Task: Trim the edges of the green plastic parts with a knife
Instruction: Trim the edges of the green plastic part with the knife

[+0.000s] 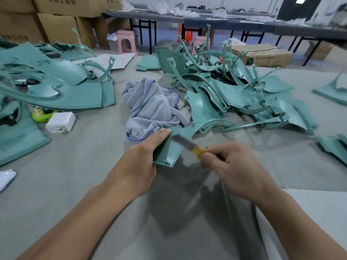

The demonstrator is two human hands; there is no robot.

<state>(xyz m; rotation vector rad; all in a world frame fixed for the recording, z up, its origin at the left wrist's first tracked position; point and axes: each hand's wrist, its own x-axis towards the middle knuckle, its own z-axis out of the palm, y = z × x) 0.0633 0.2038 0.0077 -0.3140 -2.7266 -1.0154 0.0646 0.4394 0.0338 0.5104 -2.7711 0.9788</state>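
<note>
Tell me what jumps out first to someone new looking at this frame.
Front and centre, the left hand grips a green plastic part while the right hand holds a yellow-handled knife with its blade over the part. Behind them lies a crumpled grey towel, flanked by heaps of green parts: a tangled pile to the right, larger panels to the left.

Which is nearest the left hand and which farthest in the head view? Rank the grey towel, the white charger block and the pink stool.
1. Grey towel: just beyond the left hand, by its fingertips.
2. White charger block: out to the left on the mat.
3. Pink stool: far back, near the cardboard boxes.
</note>
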